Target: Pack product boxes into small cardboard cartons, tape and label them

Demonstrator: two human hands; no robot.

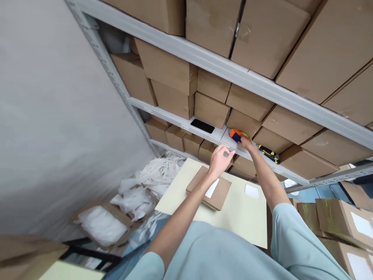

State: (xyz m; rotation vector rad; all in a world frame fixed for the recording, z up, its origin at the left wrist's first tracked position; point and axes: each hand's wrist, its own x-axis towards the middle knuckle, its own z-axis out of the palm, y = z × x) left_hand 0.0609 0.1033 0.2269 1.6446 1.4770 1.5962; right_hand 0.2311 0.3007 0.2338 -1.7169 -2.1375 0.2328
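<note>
My right hand (245, 142) reaches to the grey shelf (204, 134) and is closed on an orange and blue tape dispenser (236, 135) lying on its ledge. My left hand (220, 158) hovers just below the shelf edge, fingers loosely curled, holding nothing. Under my left forearm a flat brown cardboard box (222, 191) with a white label lies on a pale yellow table (239, 217). A second white label (251, 191) lies loose on the table to the box's right.
A black phone (202, 125) and a yellow-black utility knife (268, 153) rest on the same shelf ledge. Cardboard boxes (171, 74) fill the shelves. White packing scraps (151, 179) and an open carton (100, 225) lie on the floor at left. Labelled boxes (346, 221) are stacked at right.
</note>
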